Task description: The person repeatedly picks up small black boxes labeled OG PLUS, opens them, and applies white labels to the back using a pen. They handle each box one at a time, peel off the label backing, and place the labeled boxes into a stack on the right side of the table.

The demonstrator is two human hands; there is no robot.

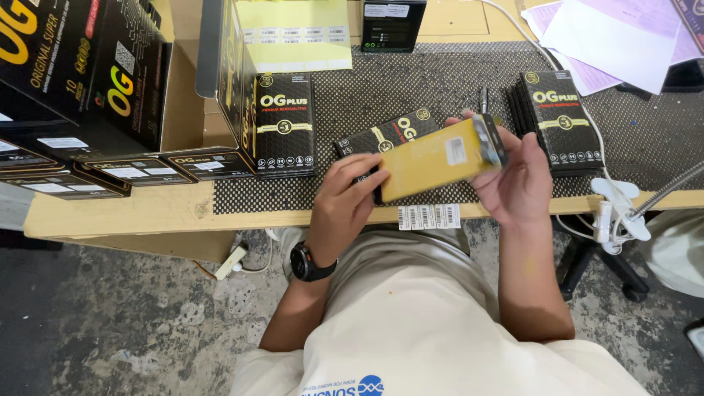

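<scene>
The tabletop (110, 213) carried big black cartons (81, 66) at my left, two stacks of flat black boxes (284, 125) (561, 121) and one loose black box (385, 133). A white barcode strip (430, 216) hung off its edge. My left hand (345, 199) and right hand (513, 176) both clamped one yellow box (433, 158) above the mat

Matt yellow card packet (429, 160) with a small white paper label; glossy black cardboard boxes (284, 125); bare wooden worktop (147, 213) under a dotted rubbery mat (411, 88); rough concrete floor (125, 323)
</scene>
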